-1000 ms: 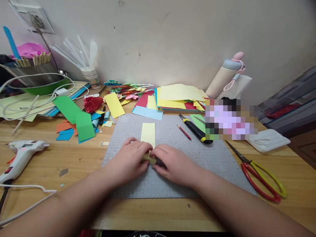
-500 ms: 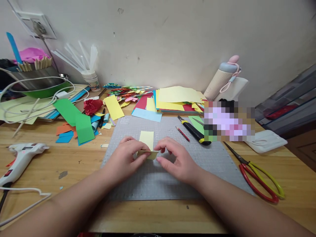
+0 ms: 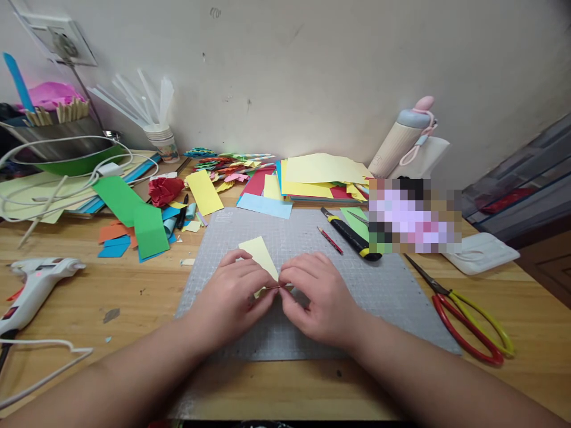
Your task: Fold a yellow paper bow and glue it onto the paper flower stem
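A pale yellow paper strip (image 3: pixel 257 254) lies tilted on the grey cutting mat (image 3: pixel 383 285), its near end folded under my fingers. My left hand (image 3: pixel 232 294) pinches that near end from the left. My right hand (image 3: pixel 314 294) pinches it from the right, fingertips meeting at the fold. Both hands are closed on the paper. The folded end is mostly hidden by my fingers.
On the mat's far right lie a pencil (image 3: pixel 331 240) and a utility knife (image 3: pixel 352 234). Red and yellow scissors (image 3: pixel 464 318) rest to the right, a white glue gun (image 3: pixel 31 288) to the left. Coloured paper stacks (image 3: pixel 321 175) and green strips (image 3: pixel 134 211) crowd the back.
The strip's near end has been folded up and over. The strip has turned so its far end points up-left, and both hands have closed together on the fold.
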Action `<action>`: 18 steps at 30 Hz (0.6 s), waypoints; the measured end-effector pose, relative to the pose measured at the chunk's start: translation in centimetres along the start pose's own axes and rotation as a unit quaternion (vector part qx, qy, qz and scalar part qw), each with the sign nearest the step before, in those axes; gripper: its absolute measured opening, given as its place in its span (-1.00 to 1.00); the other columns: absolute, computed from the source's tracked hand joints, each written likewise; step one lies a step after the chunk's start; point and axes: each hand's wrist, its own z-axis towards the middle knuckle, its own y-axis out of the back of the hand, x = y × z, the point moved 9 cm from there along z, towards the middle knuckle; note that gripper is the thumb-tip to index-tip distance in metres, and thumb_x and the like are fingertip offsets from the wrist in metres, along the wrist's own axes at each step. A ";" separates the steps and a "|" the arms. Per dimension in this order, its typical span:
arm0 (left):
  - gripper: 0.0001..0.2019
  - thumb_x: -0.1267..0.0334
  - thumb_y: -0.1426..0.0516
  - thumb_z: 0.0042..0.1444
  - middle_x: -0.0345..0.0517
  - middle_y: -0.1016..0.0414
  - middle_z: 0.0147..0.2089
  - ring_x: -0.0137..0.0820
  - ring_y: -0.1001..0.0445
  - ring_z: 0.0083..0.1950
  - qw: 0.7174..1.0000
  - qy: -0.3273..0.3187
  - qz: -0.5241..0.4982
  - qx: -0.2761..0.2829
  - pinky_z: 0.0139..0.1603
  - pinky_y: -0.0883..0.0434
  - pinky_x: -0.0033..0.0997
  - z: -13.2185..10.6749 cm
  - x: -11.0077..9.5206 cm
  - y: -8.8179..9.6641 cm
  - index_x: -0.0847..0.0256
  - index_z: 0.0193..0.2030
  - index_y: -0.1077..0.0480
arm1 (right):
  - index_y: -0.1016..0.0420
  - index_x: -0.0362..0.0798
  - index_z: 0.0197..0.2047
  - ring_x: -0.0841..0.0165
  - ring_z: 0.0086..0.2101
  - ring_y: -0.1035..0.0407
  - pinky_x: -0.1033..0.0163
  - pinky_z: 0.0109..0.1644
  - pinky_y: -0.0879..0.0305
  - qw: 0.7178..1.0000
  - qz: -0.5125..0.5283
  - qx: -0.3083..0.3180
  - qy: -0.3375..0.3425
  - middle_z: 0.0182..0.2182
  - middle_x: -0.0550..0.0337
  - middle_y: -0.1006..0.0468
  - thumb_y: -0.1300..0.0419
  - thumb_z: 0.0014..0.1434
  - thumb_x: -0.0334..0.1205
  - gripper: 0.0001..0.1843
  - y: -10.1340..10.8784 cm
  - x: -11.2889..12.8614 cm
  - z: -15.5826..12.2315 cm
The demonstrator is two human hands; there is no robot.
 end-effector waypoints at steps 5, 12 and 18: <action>-0.82 0.41 -0.06 0.18 -0.26 -0.52 -0.44 -0.46 -0.46 -0.38 1.000 -0.014 0.022 -0.006 0.04 -0.24 -0.20 -0.1 -0.3 -0.1 0.20 -0.42 -0.39 | -0.34 -0.05 -0.41 0.34 -0.36 -0.30 0.15 -0.23 -0.09 0.997 -0.064 0.015 0.030 -0.40 0.22 -0.51 -0.08 0.08 -0.41 -0.90 -0.4 0.6 0.0; -0.87 0.39 -0.09 0.19 -0.27 -0.56 -0.39 -0.47 -0.49 -0.34 0.999 -0.018 -0.002 -0.033 0.02 -0.25 -0.23 -0.2 -0.7 0.9 0.16 -0.37 -0.40 | -0.32 0.00 -0.42 0.33 -0.37 -0.32 0.14 -0.25 -0.11 0.993 -0.093 -0.028 0.068 -0.43 0.23 -0.52 -0.06 0.03 -0.46 -0.85 0.7 0.8 0.0; -0.91 0.40 -0.15 0.14 -0.32 -0.59 -0.37 -0.49 -0.52 -0.35 0.994 -0.005 -0.015 -0.112 0.01 -0.26 -0.25 -0.5 0.1 3.1 0.12 -0.30 -0.43 | -0.27 0.01 -0.43 0.32 -0.40 -0.33 0.13 -0.22 -0.14 0.991 -0.063 -0.120 0.008 -0.47 0.25 -0.46 -0.05 0.02 -0.49 -0.82 3.9 -2.3 0.1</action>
